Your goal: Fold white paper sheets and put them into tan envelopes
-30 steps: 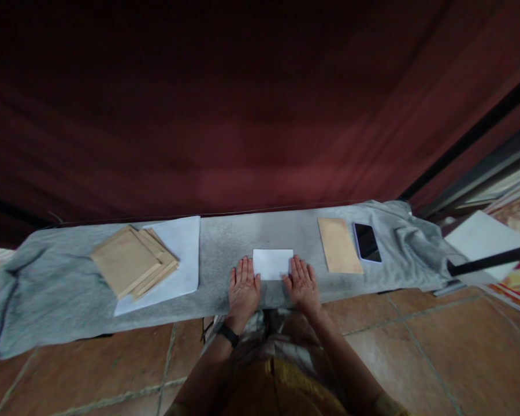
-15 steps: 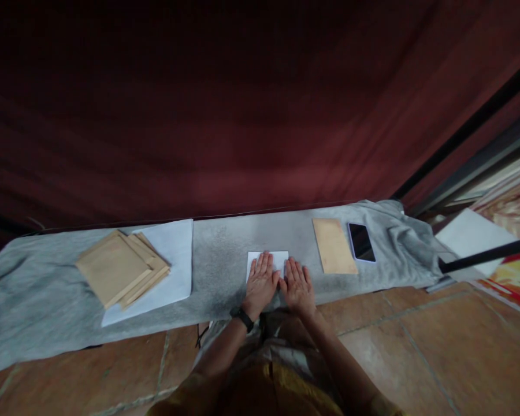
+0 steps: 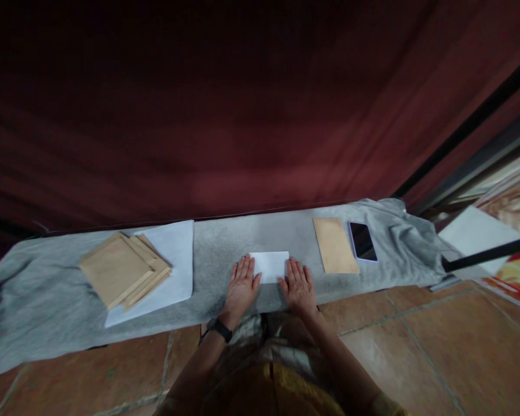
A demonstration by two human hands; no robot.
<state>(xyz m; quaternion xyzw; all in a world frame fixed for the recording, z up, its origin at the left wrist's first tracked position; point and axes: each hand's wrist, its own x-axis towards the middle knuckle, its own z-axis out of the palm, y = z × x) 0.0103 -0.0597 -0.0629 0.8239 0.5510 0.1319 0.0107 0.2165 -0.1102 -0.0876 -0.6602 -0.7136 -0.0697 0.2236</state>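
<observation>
A small white folded-looking sheet of paper (image 3: pixel 269 267) lies flat on the grey cloth (image 3: pixel 225 237), directly before me. My left hand (image 3: pixel 241 287) rests palm down at its left edge, fingers stretched out, with a dark band on the wrist. At the paper's right edge my right hand (image 3: pixel 299 287) lies flat too, its fingers extended. Neither hand grips anything. Right of my right hand is a single brown envelope (image 3: pixel 335 245), and beside that a phone (image 3: pixel 363 241) with a dark screen and pale purple rim.
On the left, a stack of brown envelopes (image 3: pixel 117 268) overlaps larger white sheets (image 3: pixel 179 260). A dark red curtain-like surface (image 3: pixel 260 133) rises behind the cloth. Brown floor tiles (image 3: pixel 416 346) lie in front. A black bar (image 3: pixel 489 254) juts in at the right.
My left hand has slid left across the white paper to its left edge, uncovering most of it. The right hand has stayed nearly in place.
</observation>
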